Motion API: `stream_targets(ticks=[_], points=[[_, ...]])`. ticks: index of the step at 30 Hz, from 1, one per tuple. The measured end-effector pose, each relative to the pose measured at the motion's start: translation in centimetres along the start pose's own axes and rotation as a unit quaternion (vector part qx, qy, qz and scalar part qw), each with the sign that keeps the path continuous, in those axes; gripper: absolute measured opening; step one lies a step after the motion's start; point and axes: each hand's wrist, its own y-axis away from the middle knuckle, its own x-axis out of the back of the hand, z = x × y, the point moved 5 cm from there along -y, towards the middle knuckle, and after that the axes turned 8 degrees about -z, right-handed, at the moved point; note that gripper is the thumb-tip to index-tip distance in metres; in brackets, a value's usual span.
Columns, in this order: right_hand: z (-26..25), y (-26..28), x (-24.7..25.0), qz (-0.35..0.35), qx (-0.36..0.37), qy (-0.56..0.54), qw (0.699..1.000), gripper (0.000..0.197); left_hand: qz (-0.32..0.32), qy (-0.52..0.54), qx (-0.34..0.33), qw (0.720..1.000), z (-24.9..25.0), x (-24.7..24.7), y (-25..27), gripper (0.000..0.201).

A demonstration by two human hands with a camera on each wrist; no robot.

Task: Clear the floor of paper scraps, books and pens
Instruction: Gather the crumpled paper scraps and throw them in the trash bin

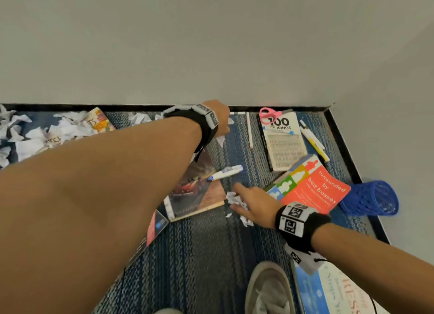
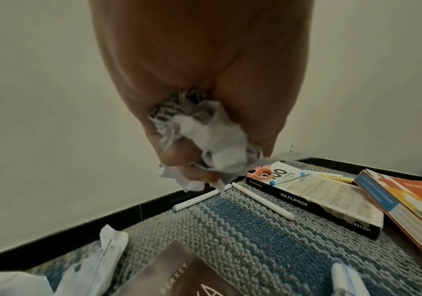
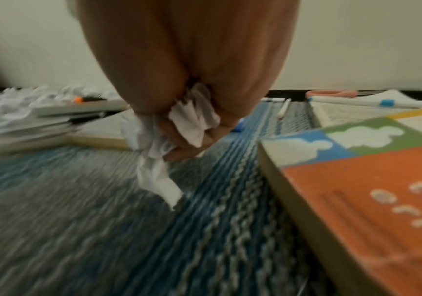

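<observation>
Nearest the wearer, a pale fabric shoe [image 1: 267, 288] stood on the carpet [image 1: 206, 255], a looped weave in blue and grey stripes. Beside it lay a glossy blue-and-white book [image 1: 328, 290], partly cut off at the frame edge.

The right hand [image 1: 252, 202] was low over the carpet, its grip closed around crumpled white paper scraps [image 3: 154, 140]; a torn tail hung below the fingers. Further small scraps [image 1: 246, 221] lay on the carpet just under that hand. To its right lay an orange paperback [image 1: 312, 187] with coloured squares along one edge, overlapping a black-spined book titled "100 Filipinos" [image 1: 283, 142]. A blue perforated plastic cup [image 1: 371, 198] lay on its side near the wall. Left of the hand lay a dark book with a red car on its cover [image 1: 195, 191], and a blue-and-white correction pen [image 1: 225, 172] rested at its edge.

Farther out, the left hand [image 1: 220, 119] reached toward the black skirting, its grip closed around a wad of crumpled paper [image 2: 205, 138], part of it printed. Two slim white pens [image 2: 263, 201] lay on the carpet just beyond it. Pink-handled scissors [image 1: 270, 113] and a blue-banded marker [image 1: 278, 130] rested on the "100 Filipinos" cover; yellow-and-white pens [image 1: 314, 142] lay to its right. At far left, a heap of crumpled paper [image 1: 35, 133] partly covered more books [image 1: 99, 121].
</observation>
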Motion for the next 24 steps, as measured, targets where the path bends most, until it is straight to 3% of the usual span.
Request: stream_targets(ticks=[4, 9, 11, 13, 17, 19, 24], points=[[-1.4, -0.6, -2.9, -0.024, 0.006, 0.062, 0.998, 0.041, 0.006, -0.019, -0.004, 1.0, 0.6, 0.2, 0.4, 0.035], [-1.3, -0.6, -3.5, -0.053, -0.002, 0.155, 0.986, 0.03, 0.009, -0.049, -0.012, 0.999, 1.4, 0.7, 0.7, 0.037], [-0.6, 0.0, -2.8, -0.049, -0.01, 0.118, 0.992, 0.023, 0.005, -0.063, -0.016, 0.998, 2.3, 1.1, 0.9, 0.036], [0.5, 1.4, -1.1, -0.001, -0.029, 0.042, 0.999, 0.025, -0.003, -0.066, -0.033, 0.997, 4.0, 1.4, 1.1, 0.038], [3.8, 6.8, 2.8, 0.117, -0.108, -0.026, 0.987, 0.032, -0.014, -0.092, -0.106, 0.99, 10.3, 2.0, 1.1, 0.033], [5.2, 10.5, 4.0, 0.154, -0.129, -0.052, 0.978, 0.023, -0.037, -0.137, -0.16, 0.977, 14.8, 1.6, 1.6, 0.027], [6.5, 22.7, 4.6, 0.201, -0.246, -0.087, 0.944, 0.023, -0.068, -0.246, -0.329, 0.909, 26.8, -2.6, 5.8, 0.034]])
